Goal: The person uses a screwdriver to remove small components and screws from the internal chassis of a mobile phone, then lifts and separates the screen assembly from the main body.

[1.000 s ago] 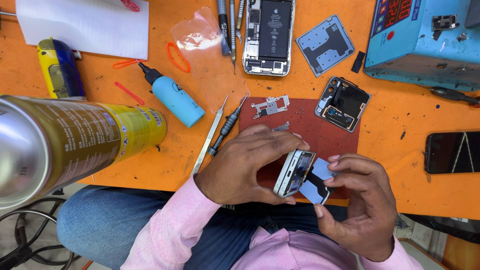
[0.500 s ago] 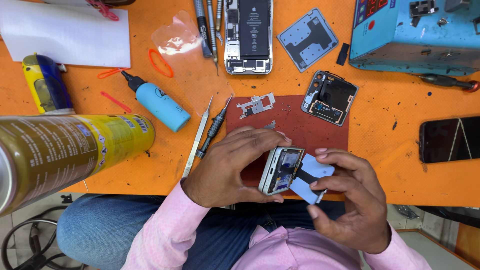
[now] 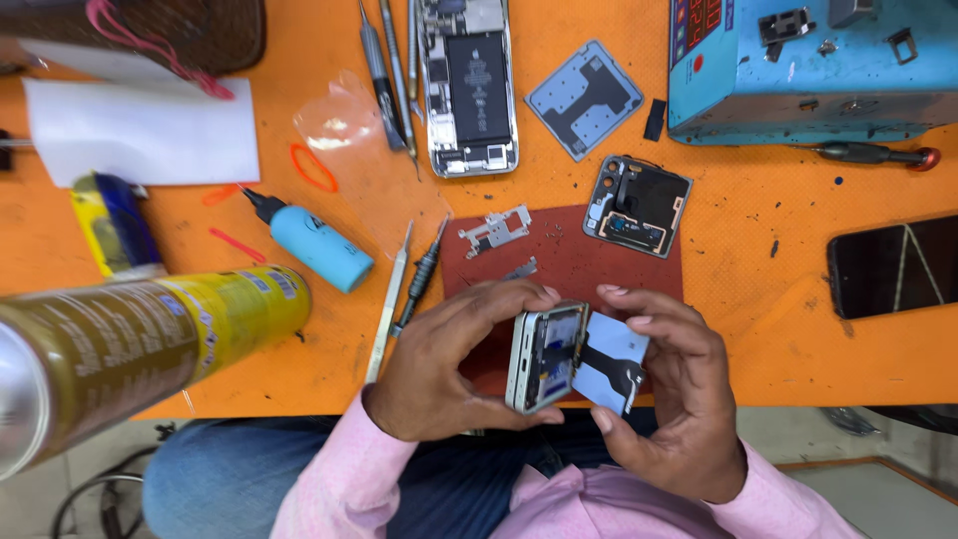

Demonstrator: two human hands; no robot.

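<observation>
Gripping an opened phone frame (image 3: 544, 357) over the near edge of the orange bench (image 3: 758, 329), the left hand (image 3: 449, 374) was curled around it, thumb under its lower end and fingers arched across its top. The right hand (image 3: 679, 399) pinched a pale blue plate (image 3: 611, 361) with a dark flex strip across it, fingertips at the plate's upper edge, thumb beneath. Both hands were clenched on their parts, neither slack. The plate touched the frame along its right side, swung out from it like a book cover toward 3 o'clock. The frame's long axis ran roughly from 6 to 12 o'clock, tipped slightly toward 1, its open inside facing up and to the right.

Just beyond the hands lay a dark red mat (image 3: 569, 260) bearing a small metal bracket (image 3: 494, 230) — and, at its 2 o'clock corner, a dark camera-housing part (image 3: 637, 207). At 10 o'clock from the hands, a screwdriver (image 3: 421, 271) and tweezers (image 3: 389, 299) lay side by side, pointing away from the person. Farther toward 9 o'clock sat a light blue glue bottle (image 3: 314, 245) with a black nozzle, and a large yellow-and-olive spray can (image 3: 130, 349) loomed close to the camera, blurred.

At 12 o'clock, well apart from the hands, a second phone (image 3: 469, 85) lay with its battery exposed — beside it a grey shield plate (image 3: 584, 98). A blue machine (image 3: 808, 70) stood at 1 o'clock, and a dark phone (image 3: 893, 265) lay at 3 o'clock.
</observation>
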